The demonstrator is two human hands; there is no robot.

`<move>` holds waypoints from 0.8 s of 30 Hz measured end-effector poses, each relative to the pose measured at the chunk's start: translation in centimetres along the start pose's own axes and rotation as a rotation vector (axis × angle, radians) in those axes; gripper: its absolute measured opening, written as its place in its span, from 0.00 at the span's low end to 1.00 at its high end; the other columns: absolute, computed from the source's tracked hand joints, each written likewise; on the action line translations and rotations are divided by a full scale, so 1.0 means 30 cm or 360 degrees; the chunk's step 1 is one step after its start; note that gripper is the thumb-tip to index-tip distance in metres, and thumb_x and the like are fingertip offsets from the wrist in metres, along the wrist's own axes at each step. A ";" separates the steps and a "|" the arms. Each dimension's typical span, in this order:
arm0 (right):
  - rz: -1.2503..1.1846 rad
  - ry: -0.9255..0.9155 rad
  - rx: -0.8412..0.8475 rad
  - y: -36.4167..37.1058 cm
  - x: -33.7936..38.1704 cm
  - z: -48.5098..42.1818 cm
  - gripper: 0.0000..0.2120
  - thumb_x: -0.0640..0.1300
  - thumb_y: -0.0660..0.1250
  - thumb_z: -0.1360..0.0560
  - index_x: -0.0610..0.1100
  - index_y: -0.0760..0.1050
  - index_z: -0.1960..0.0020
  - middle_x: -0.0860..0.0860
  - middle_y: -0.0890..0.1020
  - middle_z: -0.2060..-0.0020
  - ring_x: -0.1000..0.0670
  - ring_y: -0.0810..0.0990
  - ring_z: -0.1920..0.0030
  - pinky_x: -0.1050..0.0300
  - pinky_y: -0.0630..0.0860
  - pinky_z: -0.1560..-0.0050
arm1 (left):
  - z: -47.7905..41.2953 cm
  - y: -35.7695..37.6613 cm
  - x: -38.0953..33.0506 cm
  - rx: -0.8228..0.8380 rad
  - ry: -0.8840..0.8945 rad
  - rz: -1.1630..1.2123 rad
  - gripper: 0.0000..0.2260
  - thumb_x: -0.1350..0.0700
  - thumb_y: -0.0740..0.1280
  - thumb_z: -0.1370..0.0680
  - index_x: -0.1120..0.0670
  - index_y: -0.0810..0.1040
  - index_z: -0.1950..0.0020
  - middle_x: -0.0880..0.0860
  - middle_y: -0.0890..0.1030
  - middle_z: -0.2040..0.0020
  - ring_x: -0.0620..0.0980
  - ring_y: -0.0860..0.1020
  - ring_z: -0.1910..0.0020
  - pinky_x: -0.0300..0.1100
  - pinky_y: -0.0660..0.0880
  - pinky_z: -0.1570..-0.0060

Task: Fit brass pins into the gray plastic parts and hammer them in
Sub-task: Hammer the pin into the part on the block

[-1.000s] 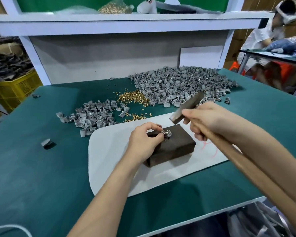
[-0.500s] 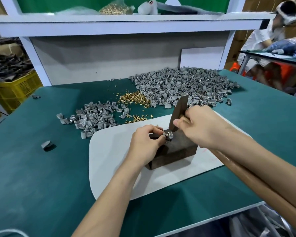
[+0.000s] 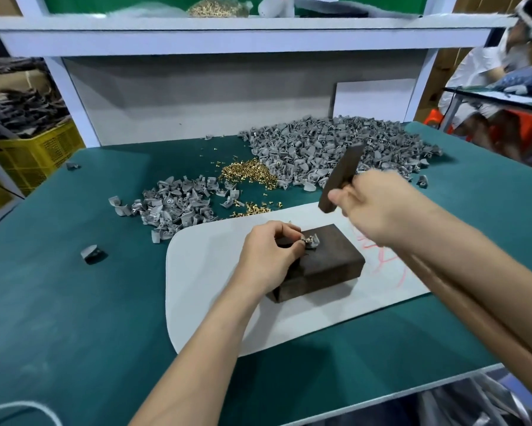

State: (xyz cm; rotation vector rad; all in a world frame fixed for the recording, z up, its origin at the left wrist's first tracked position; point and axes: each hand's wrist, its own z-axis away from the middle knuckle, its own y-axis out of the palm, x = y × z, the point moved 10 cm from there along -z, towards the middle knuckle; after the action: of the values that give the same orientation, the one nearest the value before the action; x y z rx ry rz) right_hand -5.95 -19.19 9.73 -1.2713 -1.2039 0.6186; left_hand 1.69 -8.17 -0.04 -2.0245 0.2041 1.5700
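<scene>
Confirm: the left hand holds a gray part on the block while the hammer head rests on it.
No. The head view shows the hammer raised above the part, not resting on it; the left hand does hold the part on the block.

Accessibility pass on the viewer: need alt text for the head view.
A person's left hand pinches a small gray plastic part on a dark block while the right hand holds a hammer above it, clear of the part. The block sits on a white mat on a green table, with piles of gray parts and loose brass pins behind.
</scene>
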 end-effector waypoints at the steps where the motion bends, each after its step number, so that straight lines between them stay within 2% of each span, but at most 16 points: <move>1: 0.0021 -0.0032 -0.0016 0.001 0.009 0.001 0.20 0.49 0.57 0.20 0.45 0.66 0.69 0.46 0.74 0.69 0.42 0.73 0.66 0.54 0.68 0.65 | -0.001 -0.001 0.002 -0.0003 -0.0009 0.0007 0.09 0.64 0.71 0.27 0.52 0.78 0.63 0.51 0.82 0.49 0.50 0.80 0.49 0.48 0.75 0.42; 5: 0.0172 -0.0048 0.0161 0.110 0.018 0.027 0.19 0.51 0.54 0.20 0.46 0.62 0.68 0.48 0.70 0.66 0.40 0.73 0.57 0.53 0.68 0.57 | 0.005 0.004 -0.004 0.0012 0.0022 -0.0003 0.07 0.65 0.71 0.27 0.55 0.79 0.62 0.53 0.82 0.50 0.51 0.80 0.49 0.49 0.75 0.42; 9: 0.0116 -0.0039 0.0045 0.053 0.006 0.012 0.21 0.50 0.56 0.20 0.44 0.64 0.69 0.50 0.68 0.71 0.41 0.71 0.60 0.54 0.68 0.58 | -0.003 0.000 -0.010 0.0003 0.0026 -0.0021 0.06 0.65 0.71 0.27 0.55 0.79 0.61 0.52 0.82 0.50 0.50 0.80 0.49 0.47 0.75 0.42; 12: 0.0157 -0.0050 0.0147 0.099 0.013 0.020 0.19 0.51 0.54 0.19 0.44 0.63 0.67 0.48 0.68 0.67 0.39 0.74 0.55 0.53 0.69 0.55 | 0.002 0.002 -0.009 0.0013 0.0030 -0.0031 0.07 0.65 0.71 0.27 0.54 0.79 0.61 0.52 0.82 0.50 0.50 0.80 0.49 0.47 0.75 0.42; 16: 0.0033 -0.0071 0.0061 0.062 0.016 -0.009 0.21 0.51 0.55 0.19 0.45 0.63 0.69 0.48 0.71 0.69 0.40 0.73 0.60 0.54 0.69 0.57 | -0.003 -0.001 -0.006 0.0010 0.0023 0.0003 0.09 0.65 0.71 0.27 0.53 0.78 0.63 0.51 0.82 0.51 0.49 0.80 0.50 0.46 0.75 0.42; 19: 0.0079 -0.0094 0.0181 0.108 0.034 0.005 0.20 0.50 0.55 0.19 0.44 0.64 0.68 0.45 0.74 0.67 0.40 0.78 0.57 0.57 0.72 0.59 | 0.002 0.003 -0.003 0.0023 0.0010 0.0035 0.07 0.66 0.71 0.27 0.56 0.79 0.61 0.54 0.83 0.49 0.52 0.81 0.49 0.49 0.75 0.42; 20: 0.0045 -0.0100 0.0183 0.100 0.033 0.004 0.21 0.49 0.56 0.19 0.44 0.64 0.69 0.46 0.73 0.70 0.43 0.79 0.62 0.60 0.72 0.65 | 0.002 0.003 -0.004 0.0019 0.0017 0.0033 0.07 0.66 0.71 0.27 0.55 0.79 0.62 0.54 0.83 0.49 0.52 0.81 0.49 0.49 0.75 0.42; 22: -0.0253 -0.0045 0.0099 0.047 -0.001 -0.017 0.21 0.48 0.57 0.19 0.43 0.66 0.71 0.46 0.72 0.78 0.50 0.73 0.79 0.66 0.67 0.79 | -0.002 0.003 0.002 0.0009 0.0008 0.0034 0.08 0.65 0.71 0.27 0.54 0.79 0.62 0.52 0.82 0.49 0.50 0.80 0.49 0.46 0.75 0.42; 24: -0.0669 0.0059 -0.0057 -0.001 -0.055 -0.047 0.19 0.47 0.58 0.20 0.40 0.68 0.68 0.50 0.70 0.84 0.52 0.67 0.85 0.65 0.64 0.83 | -0.005 0.002 0.011 -0.0006 -0.0029 0.0062 0.06 0.64 0.71 0.27 0.55 0.80 0.61 0.51 0.82 0.50 0.47 0.80 0.49 0.40 0.74 0.43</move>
State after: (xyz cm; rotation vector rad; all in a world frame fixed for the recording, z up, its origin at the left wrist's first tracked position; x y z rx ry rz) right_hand -5.17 -21.19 9.40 -1.0103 -1.4037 0.2655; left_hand 1.89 -8.25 -0.35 -2.0197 0.2355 1.6129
